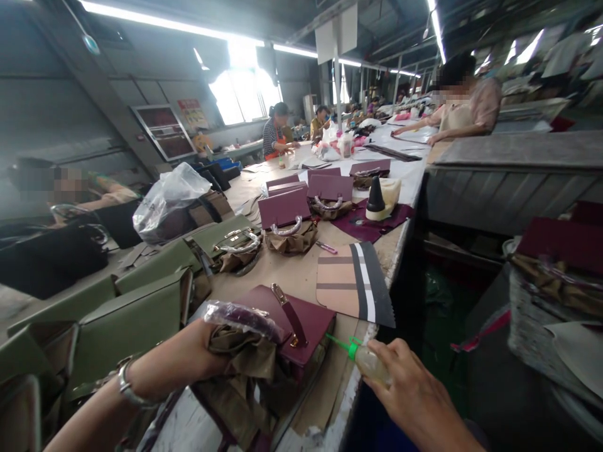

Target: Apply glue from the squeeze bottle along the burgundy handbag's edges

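Note:
A burgundy handbag [301, 326] lies on its side at the near table edge, its brown lining bunched outward and its handle wrapped in clear plastic. My left hand [193, 358], with a metal watch on the wrist, is closed on the bag's lining beside the wrapped handle; its fingertips are hidden. My right hand [409, 383] is wrapped round a small clear squeeze bottle [372, 364] with a green cap and thin green nozzle. The nozzle's tip points at the bag's right edge, touching or very close to it.
Green bags [127, 314] crowd the left. Mauve bags [285, 207] stand farther back, near a black cone-topped container [375, 201]. A striped panel [348, 282] and a pink cutter [326, 247] lie beyond the burgundy bag. People work around the long table [277, 270].

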A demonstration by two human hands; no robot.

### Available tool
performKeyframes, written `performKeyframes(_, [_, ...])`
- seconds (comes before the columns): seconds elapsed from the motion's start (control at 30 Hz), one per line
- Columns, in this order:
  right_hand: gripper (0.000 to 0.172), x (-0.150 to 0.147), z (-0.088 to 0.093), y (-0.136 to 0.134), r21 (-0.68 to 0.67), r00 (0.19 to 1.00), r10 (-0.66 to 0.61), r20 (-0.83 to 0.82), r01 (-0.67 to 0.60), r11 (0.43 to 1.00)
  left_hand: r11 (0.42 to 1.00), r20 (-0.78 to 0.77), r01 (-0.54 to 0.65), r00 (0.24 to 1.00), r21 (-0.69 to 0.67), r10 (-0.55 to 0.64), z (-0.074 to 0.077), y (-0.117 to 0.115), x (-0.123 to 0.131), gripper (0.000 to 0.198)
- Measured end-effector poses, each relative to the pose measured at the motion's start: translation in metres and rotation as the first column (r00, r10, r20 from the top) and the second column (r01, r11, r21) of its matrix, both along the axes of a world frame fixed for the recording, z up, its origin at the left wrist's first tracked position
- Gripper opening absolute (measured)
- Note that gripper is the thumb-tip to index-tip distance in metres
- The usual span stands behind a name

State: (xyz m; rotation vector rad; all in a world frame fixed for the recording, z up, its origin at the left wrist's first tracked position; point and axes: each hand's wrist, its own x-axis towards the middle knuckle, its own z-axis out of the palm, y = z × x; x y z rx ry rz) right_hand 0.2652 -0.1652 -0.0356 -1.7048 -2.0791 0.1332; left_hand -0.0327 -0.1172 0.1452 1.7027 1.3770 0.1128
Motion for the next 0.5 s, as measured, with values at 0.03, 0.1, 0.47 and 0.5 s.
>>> performKeyframes(0.03, [0.036, 0.000, 0.003, 0.001, -0.011, 1.000, 0.023, 0.006, -0.023, 1.000, 1.000, -0.002, -0.003, 1.000, 0.007, 0.003, 0.000, 0.000, 0.000, 0.039])
performKeyframes(0.1, [0.038, 0.000, 0.007, 0.002, -0.016, 0.998, 0.059, 0.006, -0.059, 0.998, 1.000, -0.001, -0.002, 1.000, 0.018, 0.002, 0.000, 0.001, -0.001, 0.038])
performKeyframes(0.47, [0.037, 0.014, -0.006, 0.007, -0.213, 0.824, -0.068, -0.563, -0.065, 0.975, 1.000, 0.166, -0.018, 0.986, 0.013, 0.016, 0.000, 0.011, -0.007, 0.036])
performKeyframes(0.5, [0.034, 0.015, -0.002, 0.003, -0.239, 0.772, -0.085, -0.630, -0.089, 0.967, 0.999, 0.205, -0.023, 0.979, 0.031, 0.016, 0.000, 0.013, -0.008, 0.034])
